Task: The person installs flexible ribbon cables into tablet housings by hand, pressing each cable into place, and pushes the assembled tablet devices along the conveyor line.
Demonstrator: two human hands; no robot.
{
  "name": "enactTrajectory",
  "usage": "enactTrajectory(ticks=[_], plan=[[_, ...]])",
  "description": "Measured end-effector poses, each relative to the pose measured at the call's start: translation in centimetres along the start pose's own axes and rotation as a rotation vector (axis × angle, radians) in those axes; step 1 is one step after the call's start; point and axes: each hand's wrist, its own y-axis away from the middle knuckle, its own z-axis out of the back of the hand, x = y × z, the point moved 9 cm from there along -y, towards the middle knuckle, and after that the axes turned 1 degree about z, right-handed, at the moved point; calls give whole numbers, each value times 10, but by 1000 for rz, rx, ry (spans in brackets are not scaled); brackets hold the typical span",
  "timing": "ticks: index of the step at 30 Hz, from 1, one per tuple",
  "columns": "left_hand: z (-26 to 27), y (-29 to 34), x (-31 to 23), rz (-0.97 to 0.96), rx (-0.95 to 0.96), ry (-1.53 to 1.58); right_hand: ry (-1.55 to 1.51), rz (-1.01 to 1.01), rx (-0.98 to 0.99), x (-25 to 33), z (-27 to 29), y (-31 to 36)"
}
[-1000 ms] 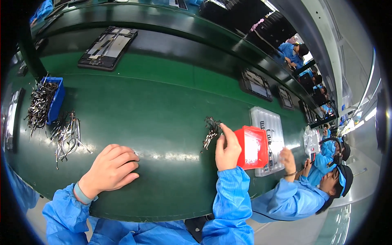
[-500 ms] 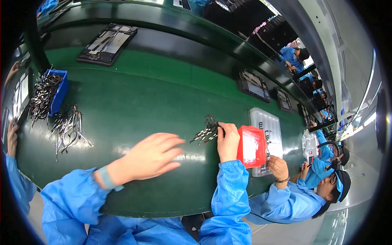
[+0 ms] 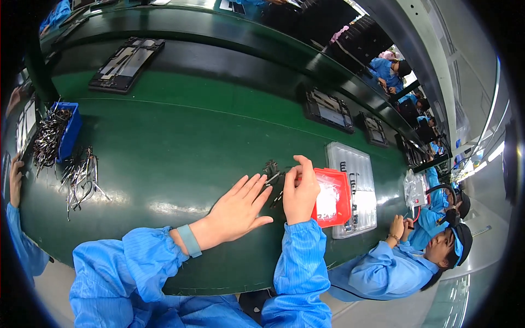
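My left hand (image 3: 237, 212) lies flat with its fingers stretched out, the fingertips at a small heap of short dark cables (image 3: 272, 167) with silvery ends. Part of that heap is hidden behind the fingers. Just right of it is my right hand (image 3: 302, 194), index finger raised and bent, thumb apart from it, the other fingers curled. I see nothing held in it. It overlaps the left rim of a red tray (image 3: 343, 191) with a bright, shiny bottom.
At the left, a blue bin (image 3: 70, 131) is heaped with similar cables; a loose pile (image 3: 82, 177) lies before it. A clear plastic case (image 3: 367, 188) sits under the red tray's right side. Opened tablet-like devices (image 3: 127, 64) line the back. A co-worker (image 3: 396, 262) sits at right.
My left hand has moved right to the small heap and flattened. My right hand has shifted slightly left, its index finger now raised. The co-worker's hand has left the clear case.
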Motion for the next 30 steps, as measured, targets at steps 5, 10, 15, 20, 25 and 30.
enactTrajectory(ticks=[5,10,15,20,25,30], plan=[[-4,-3,-12,57,14,5,103,186,-185,37,30,6],[-6,-6,-35,22,-14,50,57,244,-371,37,56,13],[39,16,-37,-141,-43,128,-324,104,-120,22,26,19],[111,79,56,264,-215,295,-495,121,215,46,-8,31],[67,105,101,619,-10,1274,-650,-145,605,57,-56,52],[66,115,102,604,69,1466,-618,-69,767,95,-100,49]])
